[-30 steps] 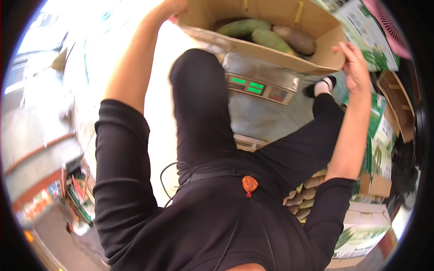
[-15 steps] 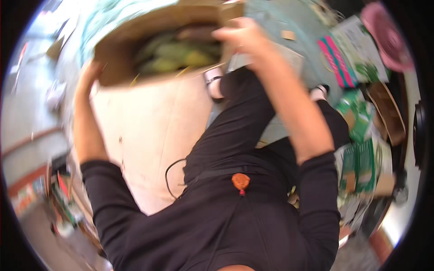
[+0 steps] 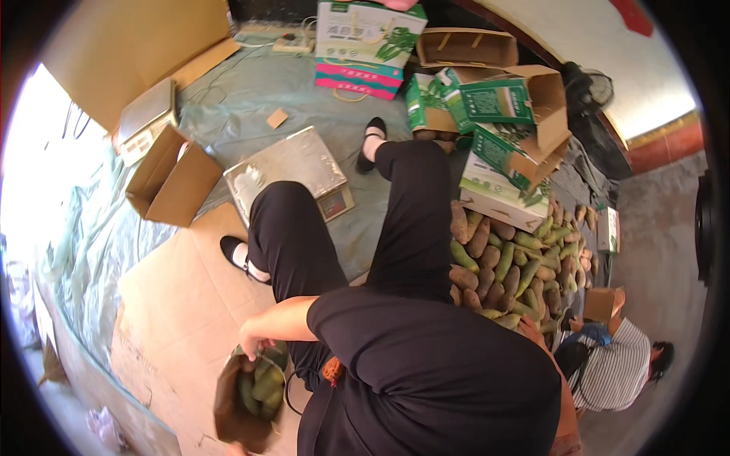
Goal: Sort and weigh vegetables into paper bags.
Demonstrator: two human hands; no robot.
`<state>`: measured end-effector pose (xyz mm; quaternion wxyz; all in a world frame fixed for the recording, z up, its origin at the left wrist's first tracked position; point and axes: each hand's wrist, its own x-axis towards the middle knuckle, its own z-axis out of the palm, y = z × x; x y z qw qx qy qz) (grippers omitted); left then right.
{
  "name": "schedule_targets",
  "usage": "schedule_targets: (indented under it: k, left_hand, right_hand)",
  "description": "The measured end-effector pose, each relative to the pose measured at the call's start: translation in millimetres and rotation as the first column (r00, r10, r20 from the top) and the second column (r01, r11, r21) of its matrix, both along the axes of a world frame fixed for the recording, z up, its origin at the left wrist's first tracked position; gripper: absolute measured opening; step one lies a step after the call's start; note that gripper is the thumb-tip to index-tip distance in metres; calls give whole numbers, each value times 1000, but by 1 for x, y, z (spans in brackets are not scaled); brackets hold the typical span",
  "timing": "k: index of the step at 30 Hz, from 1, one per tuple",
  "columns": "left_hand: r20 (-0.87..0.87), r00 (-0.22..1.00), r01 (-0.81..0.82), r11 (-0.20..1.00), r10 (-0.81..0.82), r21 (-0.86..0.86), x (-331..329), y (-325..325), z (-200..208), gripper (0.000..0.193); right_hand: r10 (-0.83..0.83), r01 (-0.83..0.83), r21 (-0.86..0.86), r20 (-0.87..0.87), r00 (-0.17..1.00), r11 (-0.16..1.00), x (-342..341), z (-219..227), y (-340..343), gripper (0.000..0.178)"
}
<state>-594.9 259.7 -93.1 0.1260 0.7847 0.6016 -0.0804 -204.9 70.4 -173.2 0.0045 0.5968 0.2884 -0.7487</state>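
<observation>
A cardboard box (image 3: 226,413) with several green radishes (image 3: 261,389) inside stands low at my left, its open side facing up. My right hand (image 3: 257,340) reaches across my body and is closed on the box's far rim. Of my left hand (image 3: 237,449), only a little shows at the lower edge, against the near end of the box; its grip is mostly cut off. Beneath the box lies a flattened cardboard sheet (image 3: 175,304).
A radish pile (image 3: 498,262), green and brown, covers the floor at right; another person's hand (image 3: 531,330) touches it. Farther right crouches a person in stripes (image 3: 617,365). Ahead are a metal scale (image 3: 285,163), an open box (image 3: 182,186) and green-white cartons (image 3: 498,102).
The box of radishes has come down from in front of me to low on my left. My view has swung right, bringing the radish pile and another person into sight.
</observation>
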Motion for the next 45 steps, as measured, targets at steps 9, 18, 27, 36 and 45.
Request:
schedule_targets:
  k: [9,18,27,36,45]
  left_hand:
    - [-42,981,188,886,-188,423,53,-37,-5,31]
    - [-144,948,279,523,-283,806,121,-28,-3,37]
    - [281,566,247,484,-775,840,378,-123,140,22]
    - [304,235,602,384,-923,700,557,-201,166,26]
    - [278,199,688,336,-940,643,581,-238,167,24]
  right_hand:
    - [-458,251,908,-76,886,334,120,124,-37,35]
    - [-902,149,936,-347,255,-318,350,239,-293,22]
    - [-638,-176,984,-143,-757,-12,399,239,-597,24]
    - [-102,77,995,71,-992,-61,413,212,-759,46]
    - [-421,345,775,112,-900,-530,455,243,-717,49]
